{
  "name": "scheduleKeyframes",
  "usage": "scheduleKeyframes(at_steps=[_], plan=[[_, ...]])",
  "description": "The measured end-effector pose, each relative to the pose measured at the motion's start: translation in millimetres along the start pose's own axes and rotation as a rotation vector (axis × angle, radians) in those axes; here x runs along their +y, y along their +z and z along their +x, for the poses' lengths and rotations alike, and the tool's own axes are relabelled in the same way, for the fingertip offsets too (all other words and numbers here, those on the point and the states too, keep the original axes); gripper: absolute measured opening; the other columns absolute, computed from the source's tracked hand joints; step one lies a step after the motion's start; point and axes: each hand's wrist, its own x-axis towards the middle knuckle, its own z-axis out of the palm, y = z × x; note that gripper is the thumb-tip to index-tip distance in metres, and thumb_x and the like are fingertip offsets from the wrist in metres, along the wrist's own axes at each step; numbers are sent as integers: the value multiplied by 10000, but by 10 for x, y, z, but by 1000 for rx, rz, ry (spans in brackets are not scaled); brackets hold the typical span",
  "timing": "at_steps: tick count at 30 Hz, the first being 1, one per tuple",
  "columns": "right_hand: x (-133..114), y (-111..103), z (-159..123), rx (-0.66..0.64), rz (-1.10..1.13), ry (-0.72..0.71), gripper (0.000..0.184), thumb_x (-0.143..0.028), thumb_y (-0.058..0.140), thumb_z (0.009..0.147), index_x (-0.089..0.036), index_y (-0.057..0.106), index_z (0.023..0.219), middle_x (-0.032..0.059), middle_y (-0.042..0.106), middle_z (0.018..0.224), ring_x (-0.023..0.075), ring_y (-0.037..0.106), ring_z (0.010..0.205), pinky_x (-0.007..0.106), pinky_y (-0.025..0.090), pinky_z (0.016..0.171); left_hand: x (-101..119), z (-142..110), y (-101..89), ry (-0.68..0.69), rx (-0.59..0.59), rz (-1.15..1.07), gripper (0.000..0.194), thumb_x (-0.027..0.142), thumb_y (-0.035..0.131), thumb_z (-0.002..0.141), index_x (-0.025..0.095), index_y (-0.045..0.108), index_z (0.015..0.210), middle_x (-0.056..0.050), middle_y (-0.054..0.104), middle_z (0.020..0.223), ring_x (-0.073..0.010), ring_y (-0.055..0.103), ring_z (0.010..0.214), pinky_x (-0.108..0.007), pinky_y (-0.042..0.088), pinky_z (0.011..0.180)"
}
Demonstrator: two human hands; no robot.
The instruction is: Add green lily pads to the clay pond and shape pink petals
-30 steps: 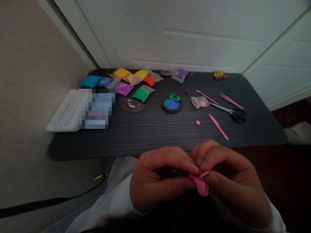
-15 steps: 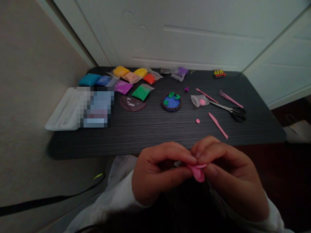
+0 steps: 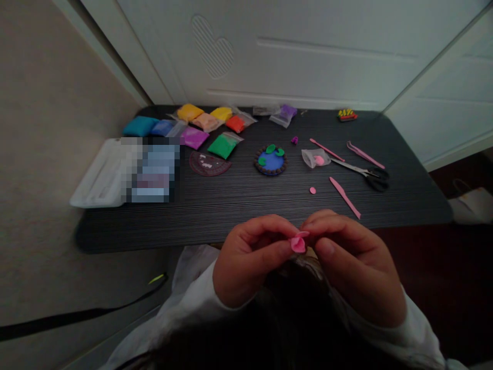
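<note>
My left hand (image 3: 250, 257) is closed, pinching a small pink clay flower (image 3: 298, 243) with curled petals between thumb and index finger. Close on its right side is my right hand (image 3: 350, 257), its thumb lifted apart from the fingers. The right index fingertip is at the flower's upper edge and seems to touch it. Both hands are held in front of the table's near edge. Beyond them a small flat pink clay disc (image 3: 313, 190) lies on the table, beside a pink plastic clay knife (image 3: 344, 198).
On the dark table (image 3: 215, 216) sits a blue clay pond (image 3: 271, 160) with a brown beaded rim and green leaves. Scissors (image 3: 362, 171), tweezers (image 3: 365, 154) and an opened bag (image 3: 314, 158) of pink clay lie right. Bagged clay (image 3: 225, 145), a protractor (image 3: 210, 163) and a white tray (image 3: 103, 174) are left.
Both hands have risen a little, and the flower has moved up and left, its petals turned to face me. My right thumb has come away from the clay.
</note>
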Motion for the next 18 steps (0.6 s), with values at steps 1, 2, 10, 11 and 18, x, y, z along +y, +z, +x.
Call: scheduleKeyframes(at_steps=[1, 2, 10, 11, 18], plan=[[11, 3, 7, 7, -7, -1, 136, -178, 557, 746, -248, 626, 841, 1, 573, 809, 114, 535, 765, 240, 451, 678, -9, 9, 2, -27, 10, -46, 89, 140, 634, 669, 201, 664, 726, 7, 610, 717, -107, 548, 694, -236, 429, 665], [22, 6, 16, 14, -14, -3, 141, -172, 559, 745, -247, 624, 844, -1, 574, 810, 111, 535, 761, 233, 451, 672, -18, 17, 3, -49, 19, -85, 82, 143, 636, 667, 198, 662, 722, 8, 611, 717, -104, 545, 691, -236, 428, 665], [75, -9, 60, 44, -126, -55, 117, -172, 548, 753, -226, 625, 824, -3, 582, 766, 106, 540, 716, 236, 444, 645, -62, 41, -6, -157, 32, -238, 78, 173, 643, 658, 176, 660, 734, 8, 611, 717, -74, 523, 637, -208, 420, 639], [79, -12, 63, 43, -130, -64, 116, -169, 546, 754, -225, 625, 819, -6, 581, 759, 103, 538, 711, 232, 442, 641, -65, 42, -7, -168, 34, -249, 83, 176, 650, 650, 173, 660, 733, 8, 612, 720, -72, 524, 642, -203, 420, 642], [110, -35, 79, 19, -103, -75, 104, -145, 574, 733, -221, 614, 791, -16, 581, 728, 97, 542, 674, 229, 440, 615, -65, 47, -26, -209, 5, -244, 69, 190, 641, 659, 171, 656, 723, 12, 583, 666, -80, 513, 641, -216, 408, 647]])
